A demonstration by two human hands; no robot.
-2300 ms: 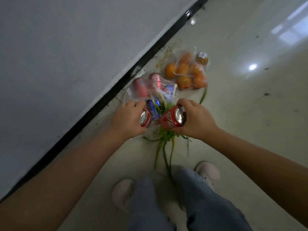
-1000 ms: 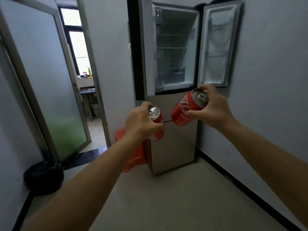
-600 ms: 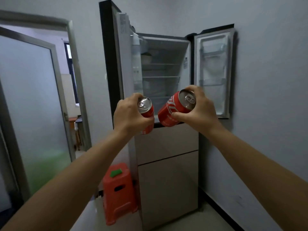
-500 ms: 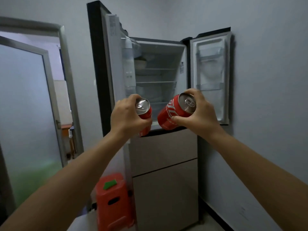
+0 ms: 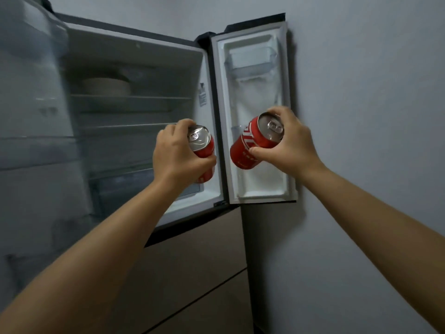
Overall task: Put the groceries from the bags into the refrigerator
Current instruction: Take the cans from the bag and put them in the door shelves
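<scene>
Two doors of the refrigerator stand wide open, and it fills the view now. Half a second ago it looked smaller, with an orange stool beside it; the stool is out of sight now. So the person has stepped up close, and I think the cans can go in next.

The right door lies flat against the grey wall. It has a clear bin near its top. Inside the fridge, glass shelves run across, and a pale bowl sits on the top one. The other shelves look bare, so there is room.

The left hand is wrapped tight around one red can, in front of the fridge's inner right side. This can stands almost upright, its long way up and down, its silver top tipped toward the camera.

The right hand pinches the other red can near its top, in front of the open right door. This can leans. Its long way runs from upper right to lower left. Its silver top points up toward the person and its bottom points at the door.

The two cans are near each other but not touching. The bags cannot be seen here.
</scene>
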